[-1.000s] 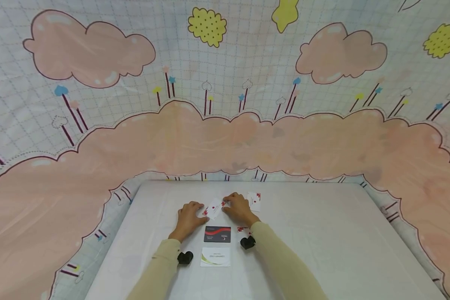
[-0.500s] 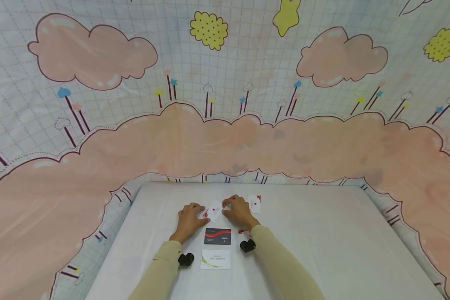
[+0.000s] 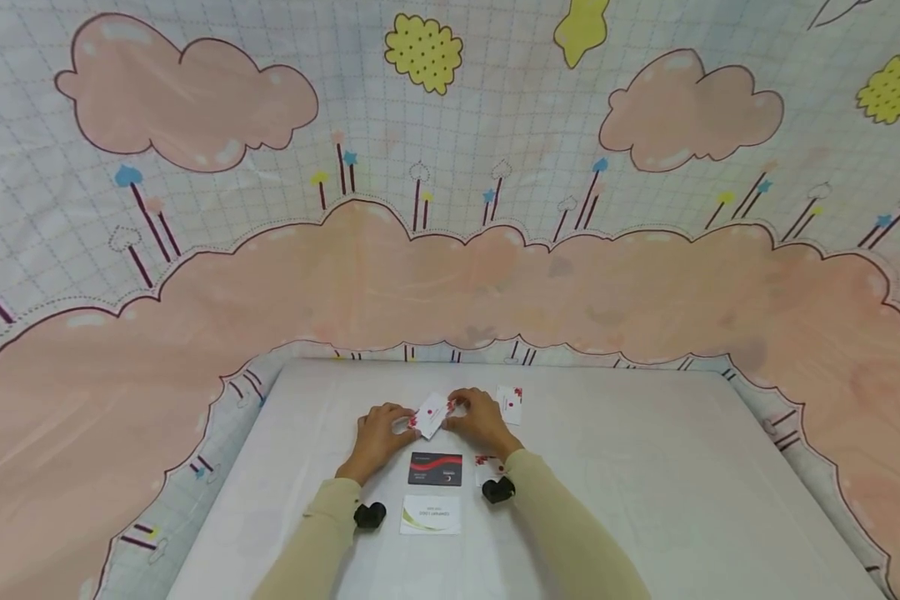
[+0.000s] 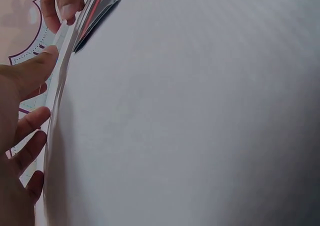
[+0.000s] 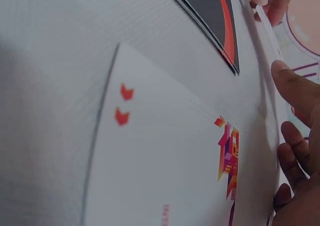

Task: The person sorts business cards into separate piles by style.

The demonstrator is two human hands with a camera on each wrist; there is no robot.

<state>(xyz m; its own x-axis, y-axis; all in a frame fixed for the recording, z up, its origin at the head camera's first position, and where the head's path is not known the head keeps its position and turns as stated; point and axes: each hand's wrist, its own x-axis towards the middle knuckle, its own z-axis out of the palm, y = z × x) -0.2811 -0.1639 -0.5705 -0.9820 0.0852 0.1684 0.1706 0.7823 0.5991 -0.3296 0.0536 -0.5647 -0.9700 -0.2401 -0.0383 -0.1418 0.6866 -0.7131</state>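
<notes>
In the head view, a white business card [image 3: 430,413] with red corner patterns lies tilted between the two hands near the table's far side. My left hand [image 3: 377,438] holds its left end between thumb and fingers, and my right hand [image 3: 483,423] grips its right end the same way. The card's thin white edge [image 5: 270,33] shows between the hands in the right wrist view. Nearer to me are a dark card [image 3: 435,469] with a red wave and a white card [image 3: 431,515] with a green curve. Fingers of both hands [image 4: 31,81] appear in the left wrist view.
Another red-patterned white card [image 3: 509,405] lies right of my right hand. A further white card [image 3: 487,468], partly covered by the right wrist camera, has orange arrow marks in the right wrist view. A patterned cloth [image 3: 450,287] hangs behind the white table [image 3: 645,467].
The card between the hands has shifted slightly away and to the right, and its face shows more fully. Both hands keep nearly the same place; the other cards stay put.
</notes>
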